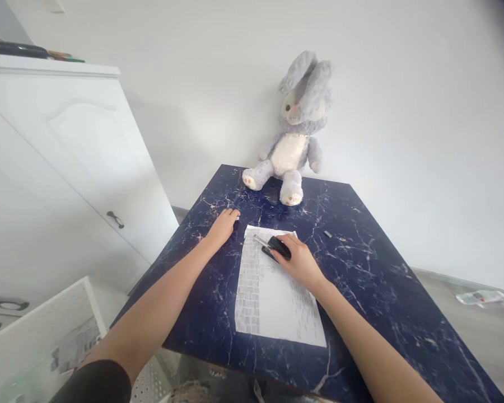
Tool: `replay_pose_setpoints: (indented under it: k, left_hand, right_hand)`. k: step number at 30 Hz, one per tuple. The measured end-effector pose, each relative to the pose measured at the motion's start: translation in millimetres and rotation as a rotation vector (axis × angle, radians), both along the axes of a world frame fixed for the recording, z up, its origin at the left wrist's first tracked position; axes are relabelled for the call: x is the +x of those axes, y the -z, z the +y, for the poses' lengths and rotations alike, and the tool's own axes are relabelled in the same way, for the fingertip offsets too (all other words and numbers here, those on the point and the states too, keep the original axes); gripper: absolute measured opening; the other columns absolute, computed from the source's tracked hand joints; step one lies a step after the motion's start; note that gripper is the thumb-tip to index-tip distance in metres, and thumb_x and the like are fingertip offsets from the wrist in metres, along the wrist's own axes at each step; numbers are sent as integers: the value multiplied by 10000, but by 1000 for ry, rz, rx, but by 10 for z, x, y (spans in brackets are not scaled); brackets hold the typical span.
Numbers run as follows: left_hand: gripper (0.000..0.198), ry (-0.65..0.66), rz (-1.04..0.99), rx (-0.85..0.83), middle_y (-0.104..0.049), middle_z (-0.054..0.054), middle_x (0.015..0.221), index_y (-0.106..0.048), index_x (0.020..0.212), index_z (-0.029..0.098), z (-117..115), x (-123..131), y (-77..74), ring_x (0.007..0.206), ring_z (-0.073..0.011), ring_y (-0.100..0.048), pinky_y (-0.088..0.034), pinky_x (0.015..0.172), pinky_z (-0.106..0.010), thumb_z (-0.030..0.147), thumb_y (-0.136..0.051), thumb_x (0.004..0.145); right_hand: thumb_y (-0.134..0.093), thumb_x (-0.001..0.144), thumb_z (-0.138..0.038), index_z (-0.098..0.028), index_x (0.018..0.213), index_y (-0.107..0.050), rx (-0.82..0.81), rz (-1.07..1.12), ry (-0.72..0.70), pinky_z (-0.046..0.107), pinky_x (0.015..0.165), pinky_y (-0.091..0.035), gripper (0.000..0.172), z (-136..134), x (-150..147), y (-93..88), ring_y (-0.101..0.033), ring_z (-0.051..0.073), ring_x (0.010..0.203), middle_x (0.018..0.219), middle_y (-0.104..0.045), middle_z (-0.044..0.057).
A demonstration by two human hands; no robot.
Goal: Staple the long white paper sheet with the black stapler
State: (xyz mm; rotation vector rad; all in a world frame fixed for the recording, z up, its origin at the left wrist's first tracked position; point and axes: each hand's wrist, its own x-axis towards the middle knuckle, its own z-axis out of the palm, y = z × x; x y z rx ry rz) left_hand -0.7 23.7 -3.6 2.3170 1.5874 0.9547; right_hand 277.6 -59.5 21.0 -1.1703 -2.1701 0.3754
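A black stapler point(279, 246) with a silver metal strip sticking out of its front is in my right hand point(298, 260). The fingers wrap round it just above a sheet of paper point(279, 302) that lies flat on the table. Grey brick-like marks run down the paper's left side, and fainter ones down its right. My left hand point(224, 225) rests on the tabletop beyond the paper's upper left corner, fingers curled. A small whitish thing shows at its fingertips, too small to name. To the right of the paper lies a small grey strip point(327, 234), resembling staples.
The dark blue marble-patterned table point(361, 313) has a grey plush rabbit point(292, 151) sitting at its far edge against the wall. A white cabinet point(67, 145) stands on the left, with a white-rimmed bin point(93, 305) below it. A plastic packet point(483, 296) lies at right.
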Motion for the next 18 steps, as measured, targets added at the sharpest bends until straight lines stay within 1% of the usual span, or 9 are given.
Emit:
replay_pose_setpoints:
  k: [2,3,5,6,9,12,14,16,18]
  left_hand:
    - [281,52,-223,-45,-681,-96,1026,-680,1055,181,-99,116,-27,968,-219,-614,-477,929,-368,100,-423,971]
    - [263,80,-372,-105,-689,-76,994,-686,1065,189,-156,183,-39,914,-196,-626,-494,883,-343,149,-439,984]
    - [240,121,-694,-302,-699,-57,929,-692,1101,189,-265,310,-56,794,-160,-628,-509,743,-293,245,-486,993]
    - [244,130,-836,-398,-705,-60,933,-699,1120,187,-311,363,-61,773,-147,-629,-506,704,-275,278,-516,988]
    - [235,94,-1143,-599,-720,-88,980,-734,1121,176,-392,442,-64,769,-125,-640,-522,689,-260,279,-596,961]
    - [182,63,-1324,-759,-732,-122,981,-761,1055,150,-400,435,-66,798,-141,-673,-571,758,-303,190,-630,936]
    - [158,56,-1396,-843,-739,-140,977,-769,1014,132,-390,426,-72,843,-162,-696,-589,822,-337,148,-640,922]
    - [140,52,-1402,-854,-746,-140,984,-771,993,126,-382,425,-82,871,-169,-707,-589,873,-353,132,-663,904]
    - [147,69,-1325,-773,-753,-124,997,-770,1010,136,-381,424,-98,872,-168,-710,-583,901,-367,152,-698,883]
  right_hand:
    - [-609,955,-328,-228,1182,-609,-15,-27,-2,426,850,-552,249,4,14,11,-662,267,956,1061,-685,92]
    - [-606,956,-322,-225,1189,-607,-19,-32,-5,423,852,-550,253,5,17,16,-661,264,955,1062,-687,91]
    - [-606,954,-312,-218,1186,-609,-19,-32,-4,417,854,-547,250,6,19,27,-662,259,952,1062,-693,92]
    - [-606,953,-310,-215,1183,-610,-18,-30,-1,416,852,-547,249,7,19,33,-663,259,950,1063,-697,93]
    - [-606,954,-323,-213,1182,-613,-17,-27,16,416,837,-546,254,9,19,50,-670,265,944,1065,-705,99]
    - [-606,956,-345,-217,1188,-612,-29,-30,22,410,820,-544,265,8,26,60,-673,261,920,1048,-707,94]
    - [-604,957,-356,-218,1190,-611,-40,-37,27,404,804,-542,270,7,31,63,-673,254,892,1027,-705,88]
    - [-600,959,-362,-218,1190,-611,-49,-41,33,398,788,-539,272,7,33,65,-671,248,868,1011,-703,86]
    - [-595,960,-366,-219,1188,-610,-56,-42,37,394,777,-537,272,7,32,63,-671,246,856,1004,-702,86]
